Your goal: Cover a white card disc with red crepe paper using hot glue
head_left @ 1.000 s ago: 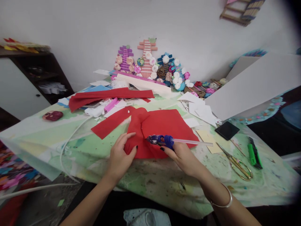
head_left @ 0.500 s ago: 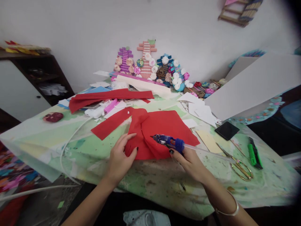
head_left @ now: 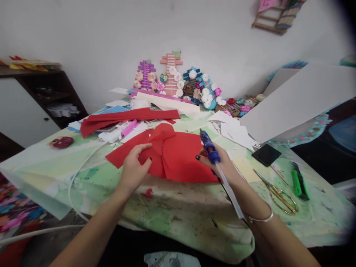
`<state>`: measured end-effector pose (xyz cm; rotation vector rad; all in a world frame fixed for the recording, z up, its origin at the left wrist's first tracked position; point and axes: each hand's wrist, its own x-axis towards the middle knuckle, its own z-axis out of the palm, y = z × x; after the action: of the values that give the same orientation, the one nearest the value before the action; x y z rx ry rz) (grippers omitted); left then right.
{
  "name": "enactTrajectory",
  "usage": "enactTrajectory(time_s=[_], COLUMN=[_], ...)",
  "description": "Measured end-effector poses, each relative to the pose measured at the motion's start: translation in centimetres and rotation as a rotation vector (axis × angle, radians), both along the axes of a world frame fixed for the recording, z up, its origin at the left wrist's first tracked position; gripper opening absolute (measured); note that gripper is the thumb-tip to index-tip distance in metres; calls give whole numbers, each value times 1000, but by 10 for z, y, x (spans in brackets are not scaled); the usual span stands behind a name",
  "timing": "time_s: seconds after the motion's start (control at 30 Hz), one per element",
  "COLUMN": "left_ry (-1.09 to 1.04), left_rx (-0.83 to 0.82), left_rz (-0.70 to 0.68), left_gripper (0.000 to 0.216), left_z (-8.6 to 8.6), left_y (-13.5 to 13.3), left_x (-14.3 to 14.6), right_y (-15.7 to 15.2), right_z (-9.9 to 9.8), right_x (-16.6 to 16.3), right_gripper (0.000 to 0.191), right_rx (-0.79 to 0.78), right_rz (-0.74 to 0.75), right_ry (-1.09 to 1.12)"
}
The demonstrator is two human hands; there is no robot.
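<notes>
A blue hot glue gun (head_left: 210, 148) is gripped in my right hand (head_left: 221, 163), its nozzle pointing up and away and a long clear glue stick (head_left: 229, 191) trailing from its rear. Beneath it lies a red sheet (head_left: 186, 157), folded or overlapped along a line near its middle; whether it is felt or crepe paper I cannot tell. My left hand (head_left: 136, 165) rests on the left part of the sheet, thumb and fingers apart. A red strip (head_left: 118, 155) reaches out to the left under that hand.
Gold-handled scissors (head_left: 280, 196), a green box cutter (head_left: 299, 181) and a black square (head_left: 266, 155) lie at right. More red material (head_left: 128, 116) and white scraps (head_left: 236, 131) are farther back. Flower-decorated crafts (head_left: 171, 79) lean on the wall. A white cable (head_left: 72, 181) crosses at left.
My right hand has raised the glue gun off the fold and turned its nozzle away from me. My left hand has shifted left, and the sheet's fold lies flatter.
</notes>
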<state>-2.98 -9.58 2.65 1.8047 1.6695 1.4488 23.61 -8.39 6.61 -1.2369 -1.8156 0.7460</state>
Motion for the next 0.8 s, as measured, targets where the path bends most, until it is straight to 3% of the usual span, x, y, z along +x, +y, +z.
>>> enactTrajectory(time_s=[0.13,0.3,0.43,0.6,0.8], left_ry=[34,-69,-226,-354,-123], left_rx=[-32,-58,-131,-139,-92], left_rz=[12,62,27,1,-91], left_gripper=[39,32,37,38,38], left_z=[13,17,13,17,20], left_y=[27,35,30,26,22], left_x=[-8,-4,-1,4,22], right_y=[27,50,52,49,50], right_z=[1,-31,-49,-52,-54], right_x=[-2,-9,-13,-15,-16], right_gripper=[38,45,52,51,55], right_rx=[-12,-104,-192,-192,-204], right_rz=[211,381,386,398,381], right_ry=[48,139,293,331,341])
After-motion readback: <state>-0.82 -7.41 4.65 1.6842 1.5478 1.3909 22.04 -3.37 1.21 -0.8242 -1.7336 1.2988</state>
